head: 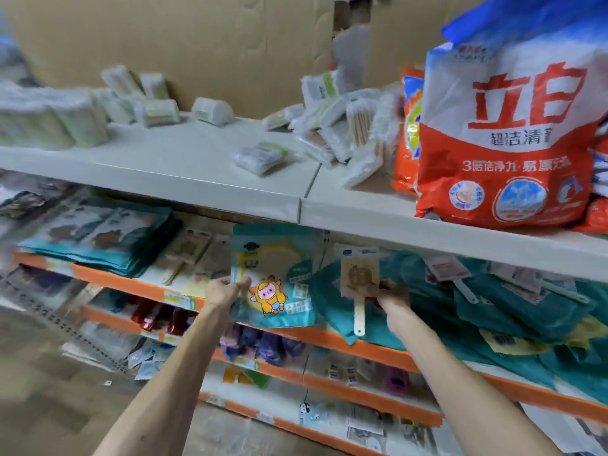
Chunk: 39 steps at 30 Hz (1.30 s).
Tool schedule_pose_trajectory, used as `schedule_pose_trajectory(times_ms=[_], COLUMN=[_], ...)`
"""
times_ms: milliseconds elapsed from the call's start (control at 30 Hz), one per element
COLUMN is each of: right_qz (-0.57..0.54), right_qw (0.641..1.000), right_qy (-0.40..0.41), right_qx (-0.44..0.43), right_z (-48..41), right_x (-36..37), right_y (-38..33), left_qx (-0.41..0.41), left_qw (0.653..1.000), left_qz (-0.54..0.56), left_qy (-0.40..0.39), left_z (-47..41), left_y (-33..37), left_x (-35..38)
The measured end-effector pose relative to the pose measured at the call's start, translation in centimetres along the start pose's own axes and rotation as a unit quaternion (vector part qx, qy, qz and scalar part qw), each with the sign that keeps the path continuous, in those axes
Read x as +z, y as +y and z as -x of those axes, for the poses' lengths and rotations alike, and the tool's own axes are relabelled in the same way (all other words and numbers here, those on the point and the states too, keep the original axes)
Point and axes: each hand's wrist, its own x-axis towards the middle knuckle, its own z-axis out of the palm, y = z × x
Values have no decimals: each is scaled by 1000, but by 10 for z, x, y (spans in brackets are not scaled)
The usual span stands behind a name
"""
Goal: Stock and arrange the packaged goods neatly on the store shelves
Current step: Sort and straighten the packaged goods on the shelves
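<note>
My left hand (227,289) pinches the left edge of a flat teal pack (279,274) printed with a yellow cartoon figure, held upright in front of the second shelf. My right hand (390,296) grips a small carded wooden brush (357,281) whose pale handle hangs down. Both are held just under the lip of the top shelf (362,218). To the right, more teal packs (526,311) lie in a loose heap with carded items on top. A tidy stack of teal packs (98,238) lies at the left of the same shelf.
On the top shelf stand a large red-and-white detergent bag (506,139) and scattered cotton swab packs (332,133). Orange-edged lower shelves (345,343) hold small packaged goods. Cardboard backs the top shelf. The floor (49,373) is at lower left.
</note>
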Motion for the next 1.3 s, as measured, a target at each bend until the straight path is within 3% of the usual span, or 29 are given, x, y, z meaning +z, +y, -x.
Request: schedule_pose_trajectory(times_ms=[133, 300, 533, 900, 1300], right_qz=[-2, 11, -27, -32, -29], right_qw=[999, 999, 998, 998, 999], right_qy=[-47, -51, -54, -45, -27], right_qx=[6, 9, -4, -38, 15], right_z=[22, 64, 126, 155, 82], right_x=[72, 158, 249, 310, 413], right_y=[-10, -4, 3, -19, -36], left_qx=[-11, -6, 24, 33, 55], left_qw=[999, 997, 996, 992, 995], left_qz=[18, 45, 78, 121, 85], left_qy=[24, 54, 20, 12, 20], left_z=[-12, -31, -53, -88, -188], left_y=[-11, -26, -32, -35, 1], left_x=[-74, -166, -264, -334, -370])
